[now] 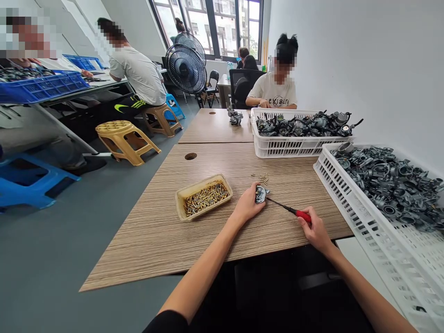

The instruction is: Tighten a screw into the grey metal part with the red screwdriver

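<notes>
My left hand (247, 203) is closed around a small grey metal carburetor body (261, 194), held just above the wood-grain table. In my right hand (315, 230) is a screwdriver (303, 215) with a red handle and a long dark shaft. Its tip points left and meets the right side of the carburetor body; whether it sits in a screw is too small to tell. Several loose brass pieces (263, 177) lie on the table just beyond my left hand. To the left stands a cream plastic tub (180, 208) holding many small brass pieces.
A white crate (347, 199) of grey metal bodies stands at the right, with another white crate (277, 149) of carburetors behind it. One carburetor (236, 118) stands on the far table. A person (274, 92) sits opposite. Stools (121, 127) and a fan (185, 69) stand at left.
</notes>
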Available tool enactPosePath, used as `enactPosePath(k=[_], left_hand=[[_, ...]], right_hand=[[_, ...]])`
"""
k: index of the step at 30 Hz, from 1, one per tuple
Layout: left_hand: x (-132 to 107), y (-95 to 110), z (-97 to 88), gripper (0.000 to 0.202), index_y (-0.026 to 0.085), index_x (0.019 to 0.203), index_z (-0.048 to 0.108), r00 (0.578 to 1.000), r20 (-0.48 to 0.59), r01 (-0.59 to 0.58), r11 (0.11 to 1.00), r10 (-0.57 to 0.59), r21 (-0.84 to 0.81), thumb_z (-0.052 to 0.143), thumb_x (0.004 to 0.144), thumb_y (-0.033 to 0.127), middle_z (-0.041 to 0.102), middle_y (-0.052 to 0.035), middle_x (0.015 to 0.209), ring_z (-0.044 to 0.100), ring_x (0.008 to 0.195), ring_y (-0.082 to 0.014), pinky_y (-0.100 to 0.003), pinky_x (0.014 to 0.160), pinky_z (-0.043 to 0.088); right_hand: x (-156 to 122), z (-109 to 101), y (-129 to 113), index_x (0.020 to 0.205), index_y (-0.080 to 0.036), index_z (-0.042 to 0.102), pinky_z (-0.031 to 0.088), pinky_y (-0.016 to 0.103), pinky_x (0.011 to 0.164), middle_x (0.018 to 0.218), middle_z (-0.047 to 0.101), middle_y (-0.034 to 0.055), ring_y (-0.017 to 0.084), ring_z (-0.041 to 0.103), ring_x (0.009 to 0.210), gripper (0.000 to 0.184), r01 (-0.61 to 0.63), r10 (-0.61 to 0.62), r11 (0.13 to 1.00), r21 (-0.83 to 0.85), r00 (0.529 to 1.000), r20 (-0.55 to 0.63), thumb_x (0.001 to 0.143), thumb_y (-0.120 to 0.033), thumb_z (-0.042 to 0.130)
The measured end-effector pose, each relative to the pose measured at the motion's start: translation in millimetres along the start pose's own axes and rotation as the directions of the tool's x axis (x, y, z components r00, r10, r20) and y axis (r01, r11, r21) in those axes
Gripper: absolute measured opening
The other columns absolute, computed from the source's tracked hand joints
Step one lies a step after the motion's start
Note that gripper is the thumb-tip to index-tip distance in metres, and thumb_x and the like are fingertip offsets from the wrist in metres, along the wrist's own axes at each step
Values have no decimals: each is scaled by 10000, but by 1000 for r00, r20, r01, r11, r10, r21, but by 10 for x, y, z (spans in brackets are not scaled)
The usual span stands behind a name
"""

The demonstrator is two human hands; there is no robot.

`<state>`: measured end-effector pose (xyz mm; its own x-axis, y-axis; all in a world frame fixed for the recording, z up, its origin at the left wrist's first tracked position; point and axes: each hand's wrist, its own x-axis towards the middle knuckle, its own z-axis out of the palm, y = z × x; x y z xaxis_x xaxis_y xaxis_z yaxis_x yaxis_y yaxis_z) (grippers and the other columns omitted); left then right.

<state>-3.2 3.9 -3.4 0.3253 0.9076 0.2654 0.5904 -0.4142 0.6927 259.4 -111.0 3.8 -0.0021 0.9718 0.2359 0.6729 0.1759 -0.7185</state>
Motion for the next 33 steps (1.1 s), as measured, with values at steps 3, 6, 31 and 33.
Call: enactPosePath(k=[3,6,31,33], left_hand=[[-1,7,-11,591,210,1314,454,1000,5,3,1000,-3,-1,644,756,181,670,-56,987,656,907,-242,-353,836,513],[-3,15,-22,595,214,1316,462,1000,10,10,1000,-10,-7,653,753,184,677,-60,1002,664,925,-249,-356,841,515],[2,-12,-3,616,215,1324,452,1000,8,13,1000,-13,-3,656,744,176,683,-68,1025,675,963,-263,-372,869,523],[5,-10,-4,613,218,1319,451,1000,10,16,1000,-16,-4,657,744,181,682,-67,1030,672,965,-265,-371,868,519]], right_hand=[[12,-6,-13,852,-246,507,395,283,532,587,503,-42,161,476,493,304,9,-9,1000,-17,1000,12,1008,-501,450],[7,-14,-28,919,-238,532,435,288,563,667,598,-13,172,541,542,275,10,-10,1000,-7,1000,20,1007,-489,460],[9,-3,14,891,-240,508,369,279,525,606,501,-48,155,472,495,268,7,-7,1000,11,1000,30,999,-483,476],[10,-5,7,871,-238,517,367,275,530,601,486,-49,152,469,502,297,7,-8,1000,14,1000,29,1011,-493,461]])
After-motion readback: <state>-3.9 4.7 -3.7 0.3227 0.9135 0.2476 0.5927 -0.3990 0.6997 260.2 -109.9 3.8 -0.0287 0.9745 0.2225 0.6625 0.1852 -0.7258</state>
